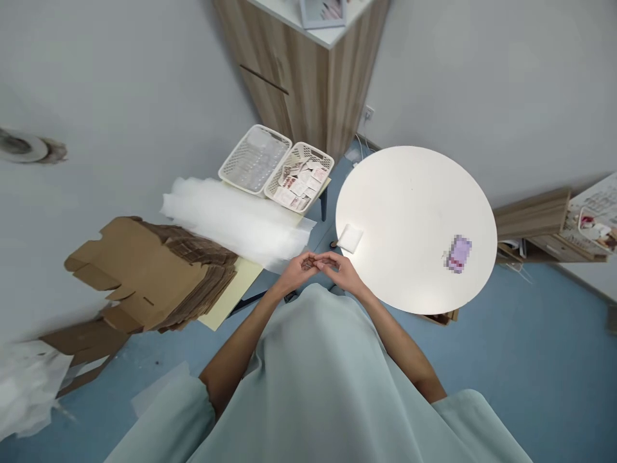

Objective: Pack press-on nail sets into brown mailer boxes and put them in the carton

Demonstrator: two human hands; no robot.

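My left hand (297, 271) and my right hand (338, 270) meet in front of my body, their fingertips touching. Both have curled fingers, and no object shows between them. To the right of my right hand, a small white folded packet (350, 238) lies at the near left edge of a round white table (409, 193). Just beyond my left hand is the end of a pile of white wrapping sheets (236, 215).
Left of me, flattened cardboard boxes (149, 276) are stacked on a yellowish surface. Beyond the sheets stand a white basket of clear plastic pieces (255, 161) and a basket of small packets (299, 183). A blurred purple item (459, 253) rests on the round table. A wooden cabinet (308, 83) fills the corner.
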